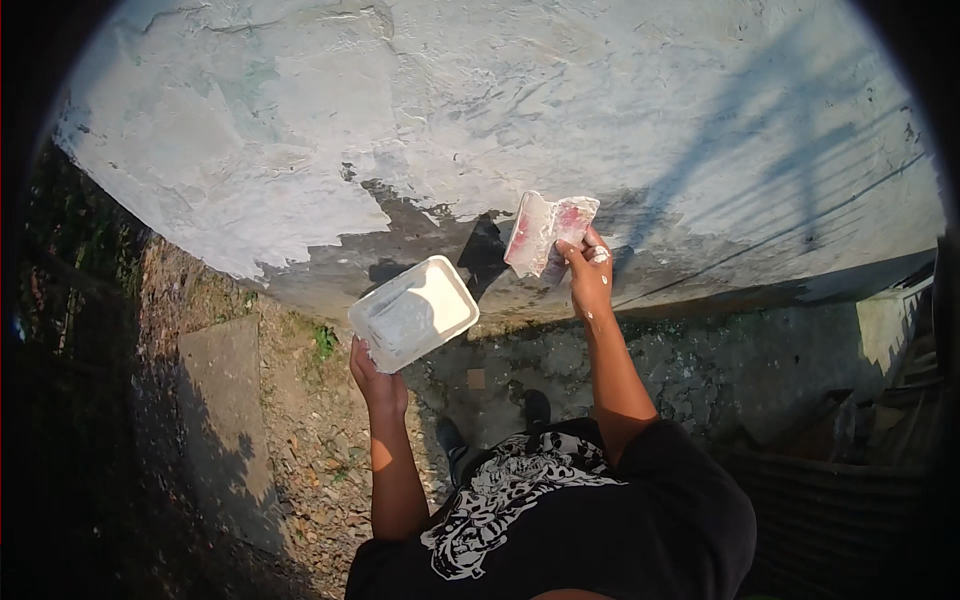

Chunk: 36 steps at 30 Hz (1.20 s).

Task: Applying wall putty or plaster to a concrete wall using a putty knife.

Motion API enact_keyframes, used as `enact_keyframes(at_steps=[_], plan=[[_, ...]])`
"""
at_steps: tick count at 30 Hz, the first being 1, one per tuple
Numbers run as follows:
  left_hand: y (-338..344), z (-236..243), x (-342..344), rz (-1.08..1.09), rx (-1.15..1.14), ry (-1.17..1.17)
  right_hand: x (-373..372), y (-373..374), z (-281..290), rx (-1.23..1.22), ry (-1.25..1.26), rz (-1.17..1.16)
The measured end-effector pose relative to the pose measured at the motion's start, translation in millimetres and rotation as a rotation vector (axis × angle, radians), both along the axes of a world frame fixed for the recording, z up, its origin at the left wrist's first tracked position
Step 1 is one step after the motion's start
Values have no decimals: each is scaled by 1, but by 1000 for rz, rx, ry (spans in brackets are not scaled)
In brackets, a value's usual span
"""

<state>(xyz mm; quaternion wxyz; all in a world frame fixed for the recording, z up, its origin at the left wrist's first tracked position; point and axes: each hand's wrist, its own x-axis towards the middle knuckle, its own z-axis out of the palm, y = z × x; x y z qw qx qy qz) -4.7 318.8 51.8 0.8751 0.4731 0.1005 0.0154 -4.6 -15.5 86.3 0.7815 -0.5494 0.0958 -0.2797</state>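
My left hand grips the near left corner of a shallow white rectangular tray, its fingers partly hidden underneath. White paste lies in the tray, part sunlit and part in shade. To the right, my right hand pinches a flat scraper with two angled faces, reddish under smears of white paste. White blobs cling to the fingers of that hand. The scraper is held close to the wall; whether it touches is unclear. White coating covers much of the wall, ending in a ragged edge above a darker grey strip.
Gravelly ground and a concrete slab lie to the left. Beneath me is a rough concrete strip along the wall's foot, with my dark shoes on it. Corrugated sheets sit at the lower right.
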Motion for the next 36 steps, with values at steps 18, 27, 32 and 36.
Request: enact_keyframes(at_steps=[18, 27, 32, 36], plan=[[98, 40, 29, -96, -79, -177, -23, 206, 196, -1517, -215, 233], [115, 37, 27, -230, -221, -192, -33, 293, 142, -2010, -78, 205], [126, 34, 19, -180, -174, -171, -33, 310, 119, -1967, -149, 4], [140, 25, 18, -137, -186, -136, -53, 331, 134, -1885, -144, -11]])
